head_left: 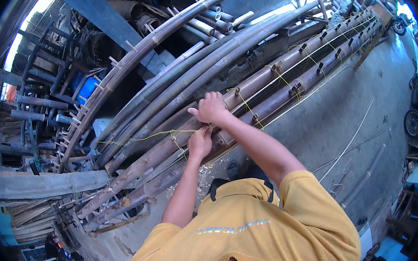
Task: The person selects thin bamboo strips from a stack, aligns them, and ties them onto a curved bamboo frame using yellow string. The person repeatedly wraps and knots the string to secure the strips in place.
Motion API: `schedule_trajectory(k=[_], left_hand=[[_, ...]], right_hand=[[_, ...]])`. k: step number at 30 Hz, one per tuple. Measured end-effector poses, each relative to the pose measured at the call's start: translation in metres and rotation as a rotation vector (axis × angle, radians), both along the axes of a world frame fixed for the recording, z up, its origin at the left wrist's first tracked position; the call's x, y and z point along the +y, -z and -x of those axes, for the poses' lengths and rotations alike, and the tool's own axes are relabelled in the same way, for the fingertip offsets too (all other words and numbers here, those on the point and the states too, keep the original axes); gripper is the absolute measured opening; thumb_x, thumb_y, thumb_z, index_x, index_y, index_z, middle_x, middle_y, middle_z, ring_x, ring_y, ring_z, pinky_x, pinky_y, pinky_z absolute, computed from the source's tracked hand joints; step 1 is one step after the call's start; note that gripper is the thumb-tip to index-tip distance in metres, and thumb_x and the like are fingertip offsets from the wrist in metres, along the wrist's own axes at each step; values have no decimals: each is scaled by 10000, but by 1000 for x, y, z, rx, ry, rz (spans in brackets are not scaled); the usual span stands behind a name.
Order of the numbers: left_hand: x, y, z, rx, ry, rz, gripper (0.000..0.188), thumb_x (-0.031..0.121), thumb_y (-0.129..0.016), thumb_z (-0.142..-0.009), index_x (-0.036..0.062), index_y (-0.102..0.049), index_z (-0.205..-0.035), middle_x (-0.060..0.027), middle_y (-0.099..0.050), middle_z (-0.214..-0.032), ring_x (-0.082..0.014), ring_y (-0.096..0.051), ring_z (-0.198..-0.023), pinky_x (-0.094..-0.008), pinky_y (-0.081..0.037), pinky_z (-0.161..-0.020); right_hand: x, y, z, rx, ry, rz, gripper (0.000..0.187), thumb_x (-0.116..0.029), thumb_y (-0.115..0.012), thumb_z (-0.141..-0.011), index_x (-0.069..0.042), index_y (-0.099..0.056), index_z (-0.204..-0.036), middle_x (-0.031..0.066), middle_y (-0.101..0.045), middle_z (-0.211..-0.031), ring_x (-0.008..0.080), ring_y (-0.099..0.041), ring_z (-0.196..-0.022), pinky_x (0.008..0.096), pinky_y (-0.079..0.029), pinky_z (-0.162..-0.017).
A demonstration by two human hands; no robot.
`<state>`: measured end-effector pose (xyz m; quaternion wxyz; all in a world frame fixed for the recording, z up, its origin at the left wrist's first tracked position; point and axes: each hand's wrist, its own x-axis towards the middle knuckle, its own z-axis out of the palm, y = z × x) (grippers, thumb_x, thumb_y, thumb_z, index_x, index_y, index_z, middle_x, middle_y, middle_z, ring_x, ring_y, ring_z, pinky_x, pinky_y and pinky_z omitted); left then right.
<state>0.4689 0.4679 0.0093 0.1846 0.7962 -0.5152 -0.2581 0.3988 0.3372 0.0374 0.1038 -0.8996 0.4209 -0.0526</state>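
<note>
Two long brown bamboo poles, the far pole [285, 70] and the near pole [295, 83], run side by side diagonally before me. Short pegs [303, 48] stick out along them, with thin yellow cord [156, 134] strung across. My left hand [200, 143] is closed low over the poles, its fingertips pressed together. Just beyond it, my right hand [212, 108] is curled with the thumb sticking out, over the far pole. A loose length of the cord runs from the left up to my hands. Whatever lies between my fingers is hidden.
Several curved bamboo poles [194, 74] lie beyond, and a pegged bamboo arc [126, 56] rises past them. A concrete beam [45, 183] is at the left. Pale shavings [205, 177] and thin strips [356, 128] lie on the floor. A motorcycle [416, 116] stands far right.
</note>
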Motion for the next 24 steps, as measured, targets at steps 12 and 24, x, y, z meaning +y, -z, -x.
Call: schedule_trajectory(k=[12,24], left_hand=[[-17,2,-10,264,-28,242,278,256,-535,-1017,38,-707,-994,-135,-715,-791,-260,-683,-737,-379,-517,-698],[-104,24,-136,80,-76,175,348,327,-501,-995,53,-711,-1034,-208,-716,-967,-410,-685,-904,-472,-529,-808]], right_hand=[[143,72,111,-540,-399,-634,380,-301,-555,-936,-28,-652,-688,248,-641,-726,432,-643,-728,549,-502,-719],[190,66,81,-341,-345,-348,178,-244,-630,-850,-81,-683,-901,144,-691,-846,311,-678,-835,445,-496,-891]])
